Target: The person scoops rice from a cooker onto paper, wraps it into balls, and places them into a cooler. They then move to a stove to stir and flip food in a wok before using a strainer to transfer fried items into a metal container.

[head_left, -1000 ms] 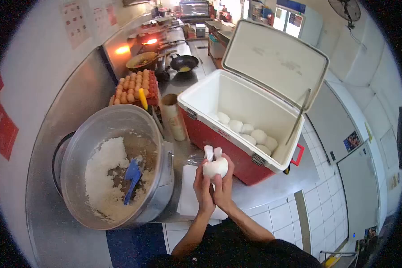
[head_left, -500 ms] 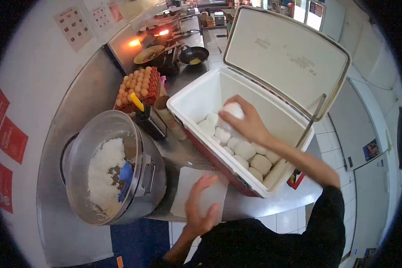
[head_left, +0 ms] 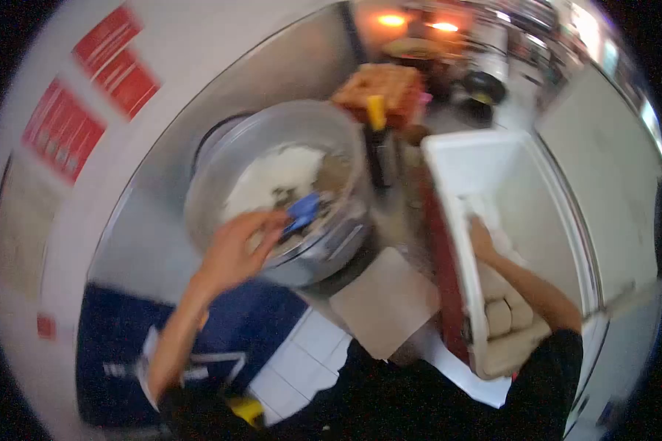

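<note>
My left hand (head_left: 235, 246) is over the near rim of a large metal pot (head_left: 279, 275), thumb and fingers apart. Its fingertips are close to a blue utensil (head_left: 304, 212), perhaps a rice paddle; blur hides whether they touch it. White cooked rice (head_left: 276, 176) lies in the pot. My right hand (head_left: 482, 239) is down inside a white-lined cooler box (head_left: 469, 140), next to rounded white bundles (head_left: 499, 317). Its fingers are smeared by motion, so I cannot see whether they hold anything. A sheet of paper (head_left: 386, 301) lies on the counter between pot and cooler.
Behind the pot stand a dark holder with a yellow-handled tool (head_left: 376, 114) and a stack of egg trays (head_left: 379, 88). Further back are a black pan (head_left: 484, 87) and glowing burner flames (head_left: 443, 26). The cooler's raised lid (head_left: 610, 147) is on the right.
My view has swung left. My left hand has moved from above the paper to the blue utensil in the pot. My right hand, earlier holding a white bundle, has lowered into the cooler.
</note>
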`<state>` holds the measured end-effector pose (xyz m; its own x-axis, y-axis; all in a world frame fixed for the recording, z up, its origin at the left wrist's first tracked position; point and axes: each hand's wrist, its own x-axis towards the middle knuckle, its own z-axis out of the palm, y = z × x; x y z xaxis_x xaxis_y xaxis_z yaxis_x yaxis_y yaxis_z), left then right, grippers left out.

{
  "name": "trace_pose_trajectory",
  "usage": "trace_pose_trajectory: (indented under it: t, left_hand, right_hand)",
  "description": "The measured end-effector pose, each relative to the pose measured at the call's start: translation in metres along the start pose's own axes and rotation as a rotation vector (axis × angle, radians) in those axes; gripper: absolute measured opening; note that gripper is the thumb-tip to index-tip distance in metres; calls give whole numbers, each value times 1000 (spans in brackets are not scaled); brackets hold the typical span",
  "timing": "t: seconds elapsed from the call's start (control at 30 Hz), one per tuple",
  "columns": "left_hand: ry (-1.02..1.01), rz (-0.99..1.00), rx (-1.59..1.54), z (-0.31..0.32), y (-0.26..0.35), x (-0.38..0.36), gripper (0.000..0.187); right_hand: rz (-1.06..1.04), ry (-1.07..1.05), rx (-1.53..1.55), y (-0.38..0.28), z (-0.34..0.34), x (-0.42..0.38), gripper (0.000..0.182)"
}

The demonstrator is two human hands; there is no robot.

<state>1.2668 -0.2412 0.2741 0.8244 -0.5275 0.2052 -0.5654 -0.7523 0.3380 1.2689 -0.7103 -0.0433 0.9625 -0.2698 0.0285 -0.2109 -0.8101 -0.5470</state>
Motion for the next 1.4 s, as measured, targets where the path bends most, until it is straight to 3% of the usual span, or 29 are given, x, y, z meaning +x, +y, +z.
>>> trace_pose_trajectory:
  t: [0.03,0.13,0.27,0.37,0.43,0.47,0.5,0.57,0.6,0.67,0.7,0.77,0.8,0.9,0.93,0.97,1.0,1.07,1.23,1.27,1.33,1.4]
  left_hand:
    - [-196,-83,12,-5,-16,14,24]
    - [-462,30,186,25,-97,56,26]
    - [-723,105,409,91,-143,107,26]
    - [-832,349,225,142,-166,131,32]
    - [-707,485,296,153,-180,127,34]
    - [-590,600,375,159,-186,125,38]
    - [-602,610,362,163,-191,130,38]
    - [-436,83,525,168,-203,144,41]
    - [-463,85,531,163,-220,146,41]
    - [-448,383,457,145,-254,162,36]
    - [-462,397,466,139,-265,170,36]
    - [-306,506,315,128,-285,191,23]
    - [-321,515,314,116,-292,202,23]
    - [-223,507,226,93,-317,236,26]
    - [-290,385,271,99,-326,243,25]
    - [-355,269,317,102,-327,250,23]
    - [-365,274,315,110,-326,252,23]
    - [-306,150,207,141,-318,235,21]
    - [-469,17,36,147,-276,177,23]
    - [-501,-35,-33,151,-269,170,25]
    - [-182,694,-149,278,-333,148,27]
    - [-537,353,-320,220,-229,104,35]
  right_hand:
    - [-242,-244,137,75,38,-4,38]
    - [-314,-610,-2,39,3,-34,38]
    - [-279,-734,-157,-16,-71,-40,39]
    - [-215,-701,-174,-71,-121,-58,39]
    - [30,-301,411,-113,-147,-82,41]
    - [46,-302,400,-140,-163,-92,41]
    - [181,-270,513,-169,-176,-104,44]
    - [336,-250,649,-201,-165,-117,49]
    - [267,-155,498,-210,-152,-127,50]
    - [15,81,117,-204,-121,-140,56]
    - [32,85,130,-212,-116,-140,56]
    - [295,98,-169,-230,-111,-136,58]
    - [155,160,-99,-222,-108,-136,59]
    - [197,118,-18,-226,-113,-133,57]
    - [62,172,47,-225,-109,-133,55]
    - [67,176,48,-224,-108,-130,55]
    - [116,173,-26,-222,-109,-130,53]
    - [183,136,-106,-219,-111,-134,52]
    - [238,150,-89,-221,-108,-130,50]
    - [167,154,10,-215,-106,-130,51]
    - [113,169,-4,-214,-106,-129,51]
    - [70,175,-15,-214,-102,-132,50]
